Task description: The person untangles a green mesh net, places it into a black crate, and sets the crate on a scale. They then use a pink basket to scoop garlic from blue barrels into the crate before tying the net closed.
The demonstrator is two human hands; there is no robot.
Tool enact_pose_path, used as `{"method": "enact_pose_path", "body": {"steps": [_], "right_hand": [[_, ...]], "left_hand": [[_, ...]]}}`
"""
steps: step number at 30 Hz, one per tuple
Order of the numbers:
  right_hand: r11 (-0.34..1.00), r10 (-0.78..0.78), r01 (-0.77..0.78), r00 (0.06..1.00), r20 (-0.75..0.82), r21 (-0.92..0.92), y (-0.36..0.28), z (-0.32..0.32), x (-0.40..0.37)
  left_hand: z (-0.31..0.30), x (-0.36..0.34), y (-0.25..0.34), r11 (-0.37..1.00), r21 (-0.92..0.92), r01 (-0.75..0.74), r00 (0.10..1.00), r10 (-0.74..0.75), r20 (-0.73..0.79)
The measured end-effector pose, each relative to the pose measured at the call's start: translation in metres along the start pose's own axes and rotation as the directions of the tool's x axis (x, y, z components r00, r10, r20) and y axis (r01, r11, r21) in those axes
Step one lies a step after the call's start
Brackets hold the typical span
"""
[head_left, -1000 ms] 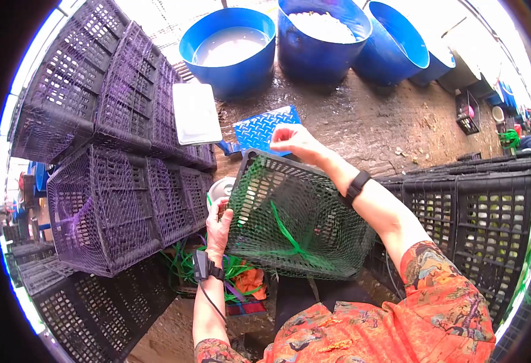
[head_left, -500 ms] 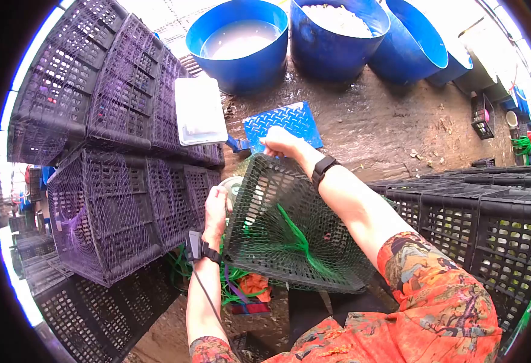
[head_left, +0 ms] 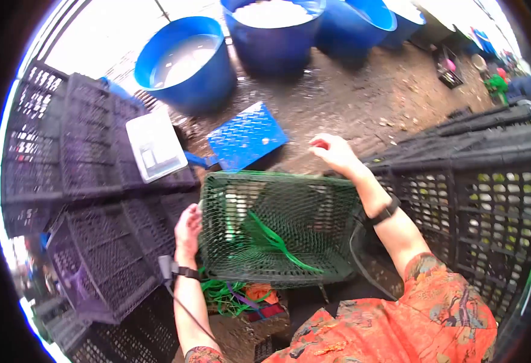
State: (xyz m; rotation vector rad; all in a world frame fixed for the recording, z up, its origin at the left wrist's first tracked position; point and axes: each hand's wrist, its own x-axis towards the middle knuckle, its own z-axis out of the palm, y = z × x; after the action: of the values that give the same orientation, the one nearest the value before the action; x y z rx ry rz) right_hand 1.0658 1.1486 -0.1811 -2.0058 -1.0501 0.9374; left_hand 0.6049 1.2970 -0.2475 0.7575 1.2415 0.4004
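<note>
A black plastic crate (head_left: 332, 236) sits in front of me, covered with green netting (head_left: 271, 190). A bright green gathered strand of net (head_left: 283, 247) runs across its middle. My left hand (head_left: 188, 230) is at the crate's left side, its fingers curled against the rim and partly hidden. Beyond the crate's far right corner, my right hand (head_left: 336, 156) hovers off the rim with fingers loosely bent, thumb apart, and nothing visible in it. A blue scale platform (head_left: 247, 138) with a tread-plate top lies just past the crate, joined to a white display unit (head_left: 156, 145).
Stacked black crates in purple netting (head_left: 102, 248) rise on the left. More black crates (head_left: 459, 193) line the right. Several blue tubs (head_left: 184, 60) stand at the back on the wet floor (head_left: 362, 103). Green straps (head_left: 223, 296) and an orange cloth (head_left: 262, 293) lie below the crate.
The crate has turned from a tilted position to squarely facing me. My right hand has left its far corner and moved right. My left hand stays at the left side. The view has shifted.
</note>
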Motion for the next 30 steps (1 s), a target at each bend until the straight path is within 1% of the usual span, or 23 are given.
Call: {"method": "enact_pose_path", "body": {"steps": [2,3,4,6,7,8,10,11,12,14,16,18,19,20,22,23,24,25,26,27,28,29,30], "right_hand": [[0.951,0.130,-0.062,0.970,-0.206,0.304,0.017,-0.047,-0.067],[0.940,0.214,-0.120,0.937,-0.277,0.319,0.028,-0.063,-0.101],[0.926,0.283,-0.161,0.895,-0.346,0.341,0.038,-0.075,-0.129],[0.926,0.345,-0.222,0.822,-0.452,0.304,0.106,-0.065,-0.179],[0.877,0.378,-0.188,0.839,-0.392,0.443,0.108,-0.056,-0.197],[0.804,0.394,-0.151,0.860,-0.324,0.575,0.108,-0.044,-0.206],[0.661,0.504,-0.360,0.863,-0.035,0.658,0.122,-0.015,-0.209],[0.676,0.525,-0.377,0.850,-0.054,0.633,0.108,-0.003,-0.205],[0.716,0.454,-0.280,0.883,-0.121,0.639,0.090,-0.001,-0.200],[0.709,0.405,-0.190,0.898,-0.172,0.679,0.106,0.018,-0.191],[0.761,0.469,-0.233,0.842,-0.266,0.605,0.127,0.037,-0.194],[0.806,0.511,-0.288,0.780,-0.362,0.517,0.131,0.034,-0.194],[0.810,0.479,-0.265,0.814,-0.328,0.523,0.120,0.022,-0.195],[0.809,0.448,-0.246,0.846,-0.289,0.533,0.107,0.014,-0.197],[0.827,0.430,-0.226,0.844,-0.321,0.515,0.104,0.009,-0.194],[0.697,0.490,-0.223,0.842,-0.226,0.682,0.107,0.009,-0.191],[0.532,0.529,-0.219,0.840,-0.120,0.818,0.111,0.008,-0.189],[0.460,0.455,-0.034,0.867,-0.203,0.887,0.115,0.005,-0.186],[0.468,0.490,-0.017,0.837,-0.244,0.884,0.096,-0.012,-0.181],[0.544,0.424,0.001,0.863,-0.275,0.839,0.106,-0.014,-0.176],[0.613,0.356,0.019,0.886,-0.298,0.790,0.114,-0.015,-0.174],[0.608,0.356,0.017,0.888,-0.291,0.794,0.113,-0.020,-0.172],[0.456,0.437,-0.119,0.893,-0.106,0.882,0.107,-0.029,-0.170]], "left_hand": [[0.065,-0.013,0.052,0.992,0.107,0.061,0.997,-0.056,-0.048],[0.069,0.004,0.050,0.983,0.177,0.051,0.999,-0.053,0.007],[0.096,0.001,0.059,0.997,0.074,-0.032,0.979,0.016,0.205],[0.111,0.022,0.050,0.913,0.359,-0.194,0.979,0.156,0.130],[0.116,0.022,0.059,0.953,0.279,-0.117,0.988,0.081,0.135],[0.105,0.035,0.056,0.981,0.171,-0.094,0.972,0.053,0.230],[0.083,0.056,0.057,0.990,-0.028,0.138,0.941,-0.122,0.317],[0.072,0.071,0.049,0.996,0.044,0.073,0.962,-0.082,0.259],[0.103,0.043,0.071,0.983,0.117,0.141,0.971,-0.161,0.175],[0.093,0.060,0.073,0.979,0.193,0.059,0.988,-0.085,0.128],[0.080,0.084,0.088,0.982,0.189,-0.015,0.989,-0.013,0.145],[0.071,0.118,0.082,0.939,0.322,-0.123,0.992,0.108,0.063],[0.076,0.119,0.088,0.829,0.548,-0.114,0.989,0.149,-0.021],[0.065,0.144,0.074,0.651,0.718,-0.244,0.940,0.341,0.009],[0.066,0.158,0.063,0.681,0.695,-0.230,0.967,0.243,0.082],[0.065,0.150,0.067,0.705,0.672,-0.225,0.972,0.214,0.101],[0.046,0.162,0.066,0.585,0.753,-0.301,0.930,0.354,0.097],[0.057,0.145,0.079,0.798,0.592,-0.112,0.987,0.161,-0.030],[0.085,0.112,0.103,0.922,0.376,0.097,0.992,-0.061,-0.106],[0.130,0.073,0.119,0.854,0.489,0.176,0.983,-0.129,-0.128],[0.153,0.054,0.086,0.810,0.477,-0.342,0.925,0.380,0.018],[0.144,0.058,0.072,0.621,0.684,-0.383,0.895,0.432,0.109],[0.137,0.059,0.064,0.382,0.832,-0.403,0.865,0.455,0.211]]}}
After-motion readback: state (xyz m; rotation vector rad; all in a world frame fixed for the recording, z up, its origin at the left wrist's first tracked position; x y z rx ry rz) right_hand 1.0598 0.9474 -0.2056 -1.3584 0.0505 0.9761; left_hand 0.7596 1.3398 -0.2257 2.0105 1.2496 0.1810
